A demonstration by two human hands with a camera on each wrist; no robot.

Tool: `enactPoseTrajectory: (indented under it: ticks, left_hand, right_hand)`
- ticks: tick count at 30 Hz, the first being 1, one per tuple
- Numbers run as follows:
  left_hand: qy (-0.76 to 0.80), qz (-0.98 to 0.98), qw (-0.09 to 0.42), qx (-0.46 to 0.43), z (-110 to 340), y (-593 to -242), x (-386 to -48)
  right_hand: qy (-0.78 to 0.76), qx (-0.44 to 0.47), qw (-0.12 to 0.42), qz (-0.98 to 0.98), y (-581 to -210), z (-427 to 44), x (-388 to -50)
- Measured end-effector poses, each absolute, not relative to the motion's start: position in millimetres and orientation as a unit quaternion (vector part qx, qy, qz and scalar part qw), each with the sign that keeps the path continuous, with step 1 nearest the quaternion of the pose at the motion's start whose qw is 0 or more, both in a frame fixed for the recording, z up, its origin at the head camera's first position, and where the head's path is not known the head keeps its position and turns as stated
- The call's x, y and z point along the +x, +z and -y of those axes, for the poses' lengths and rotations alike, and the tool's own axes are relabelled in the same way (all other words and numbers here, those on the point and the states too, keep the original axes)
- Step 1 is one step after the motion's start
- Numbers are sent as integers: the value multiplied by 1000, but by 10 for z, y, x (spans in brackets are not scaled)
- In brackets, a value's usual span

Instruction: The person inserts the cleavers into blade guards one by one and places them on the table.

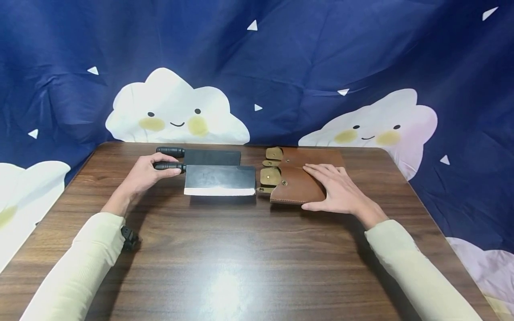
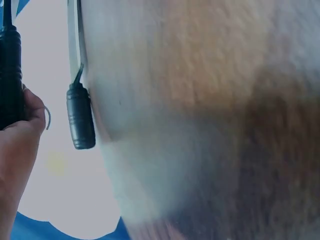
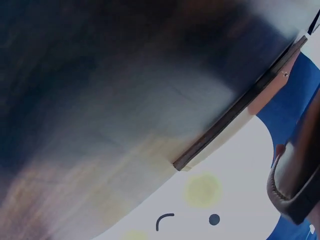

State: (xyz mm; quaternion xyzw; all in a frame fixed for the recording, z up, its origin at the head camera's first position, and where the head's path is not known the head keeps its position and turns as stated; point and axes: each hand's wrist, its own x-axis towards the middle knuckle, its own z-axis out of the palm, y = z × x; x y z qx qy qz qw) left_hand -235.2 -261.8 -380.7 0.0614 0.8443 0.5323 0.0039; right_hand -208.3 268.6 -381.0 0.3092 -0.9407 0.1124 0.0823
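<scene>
Between thumb and fingers, my left hand (image 1: 146,174) pinches the black handle (image 1: 168,166) of the nearer cleaver (image 1: 220,177), whose blade points right with its bright edge toward me. The left wrist view shows this hand (image 2: 22,142) around the dark handle (image 2: 10,75). My right hand (image 1: 339,189) grips the nearer brown leather sheath (image 1: 299,183), thumb at its near edge and fingers over its top. Its strap ends face the blade tip. In the right wrist view the held sheath (image 3: 295,202) is cut off by the right border.
Behind the held cleaver lies a second cleaver (image 1: 213,157), its handle (image 2: 81,117) also seen in the left wrist view. A second brown sheath (image 1: 317,156) lies behind the first on the wooden table (image 1: 241,249). A blue cloud-patterned cloth (image 1: 281,53) hangs beyond the table.
</scene>
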Motion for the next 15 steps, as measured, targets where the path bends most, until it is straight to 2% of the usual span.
enactPoseTrajectory:
  ticks: [15]
  left_hand:
    - [505,-858,-8,95,2485,-3765,-2382]
  right_hand:
    - [132,320,89,934,-3774,-2611,-2041]
